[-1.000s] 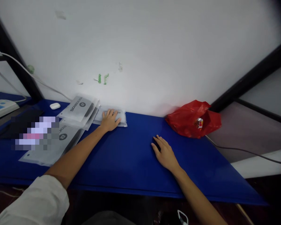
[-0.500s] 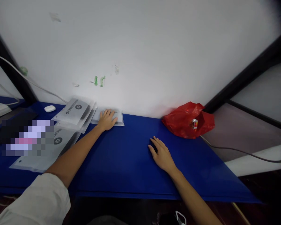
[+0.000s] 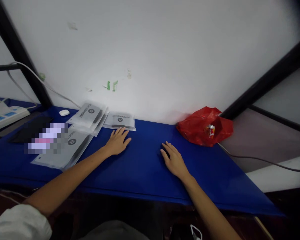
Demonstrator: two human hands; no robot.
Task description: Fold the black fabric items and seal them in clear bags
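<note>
My left hand [image 3: 117, 141] is open with fingers spread, just in front of a small frosted zip bag [image 3: 123, 120] printed ROCKBROS that lies against the wall. Its fingertips reach the near edge of that bag; whether they touch it I cannot tell. On the blue tabletop [image 3: 142, 166] my right hand [image 3: 173, 160] rests palm down, fingers stretched out, holding nothing. To the left of the small bag, larger frosted zip bags [image 3: 86, 116] with the same print lie overlapping, one more [image 3: 71, 150] nearer to me.
A red plastic bag [image 3: 197, 126] with a small shiny packet [image 3: 210, 131] stands at the back right. At the left are a white earbud case [image 3: 64, 112], a power strip [image 3: 12, 116] and a pixelated area. A white cable [image 3: 56, 93] runs along the wall.
My left hand has come off the small zip bag and back toward me, uncovering its print. My right hand stays on the tabletop. The view has shifted slightly left.
</note>
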